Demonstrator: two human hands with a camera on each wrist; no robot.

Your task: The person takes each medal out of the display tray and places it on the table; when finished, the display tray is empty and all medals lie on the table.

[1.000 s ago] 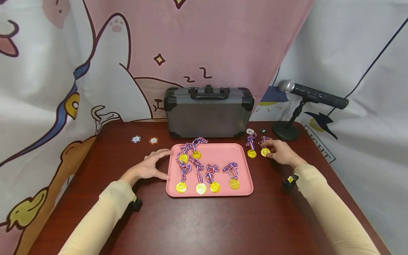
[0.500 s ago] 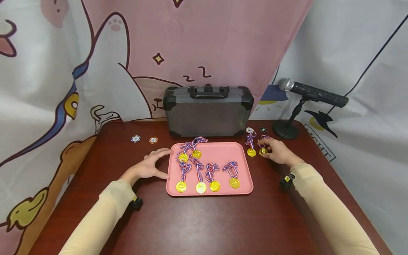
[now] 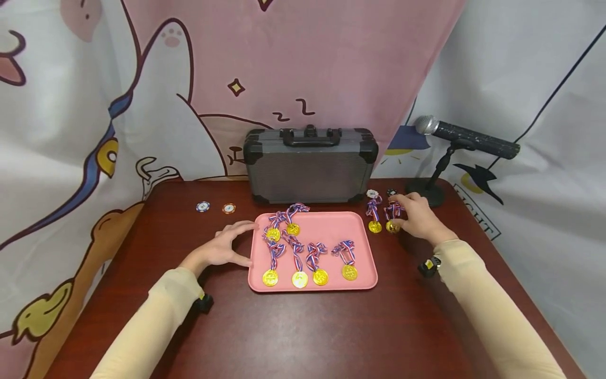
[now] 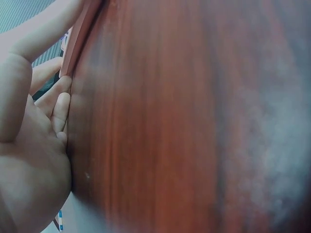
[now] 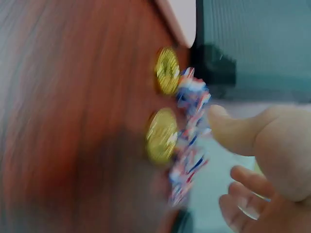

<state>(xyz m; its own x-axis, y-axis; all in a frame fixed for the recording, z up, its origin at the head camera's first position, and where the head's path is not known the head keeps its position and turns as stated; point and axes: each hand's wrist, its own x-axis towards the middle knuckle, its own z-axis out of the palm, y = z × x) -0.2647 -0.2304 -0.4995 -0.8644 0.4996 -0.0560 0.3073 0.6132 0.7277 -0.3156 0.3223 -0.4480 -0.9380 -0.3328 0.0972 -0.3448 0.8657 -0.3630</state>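
Note:
My left hand (image 3: 218, 248) rests at the left edge of the pink tray (image 3: 331, 226), fingers and thumb spread along its rim. In the left wrist view the palm (image 4: 29, 165) stands beside the tray's edge. On the tray lie several gold medals (image 3: 350, 272) with knotted red, white and blue ribbons. My right hand (image 3: 418, 218) hovers around a gold medal (image 5: 162, 137) on the table right of the tray. Its thumb (image 5: 233, 128) is apart from the fingers, close to the ribbon (image 5: 187, 170). Another gold medal (image 3: 375, 227) lies just to the left, its ribbon pointing away.
A grey case (image 3: 310, 179) stands behind the tray. Near its right end lie a white poker chip (image 3: 372, 193) and a black one (image 3: 392, 192). A microphone (image 3: 473, 139) on a stand is at the back right. A blue chip (image 3: 202, 206) and an orange chip (image 3: 229, 209) lie back left.
My right hand's fingers have moved back off the medal disc toward its ribbon and spread apart. That medal has slid slightly left. The left hand and tray have stayed in place.

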